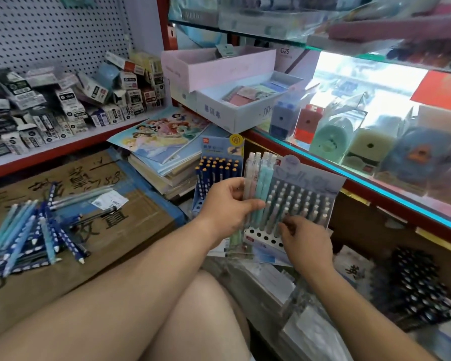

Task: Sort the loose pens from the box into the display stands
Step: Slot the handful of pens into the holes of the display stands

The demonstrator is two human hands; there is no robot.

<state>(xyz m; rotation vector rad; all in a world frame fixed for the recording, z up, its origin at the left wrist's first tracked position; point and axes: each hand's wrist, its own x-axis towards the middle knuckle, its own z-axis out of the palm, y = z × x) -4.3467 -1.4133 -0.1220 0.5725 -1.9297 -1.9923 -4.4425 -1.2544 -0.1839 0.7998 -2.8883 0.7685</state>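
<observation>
- Nearby, a book stack (162, 162) and a dark blue pen stand (216, 175) crowd behind the pale pen stand (310, 194); the glass counter (375, 188) edge is just to the right.
- Left hand (228, 207): fingers curled round a bunch of pastel pens (261, 178), beside the stand.
- Right hand (306, 242): fingers bent onto the front-row pens (287, 209); cannot tell if they pinch one.
- Loose pens (31, 230) lie on the cardboard box (102, 230), well to the left, with bare cardboard around them.

I see my left hand (225, 204) gripping a bunch of pastel pens (259, 178) beside the pale stand (315, 181). My right hand (306, 242) touches its front row. Blue pens (29, 233) lie loose on cardboard (120, 220).
</observation>
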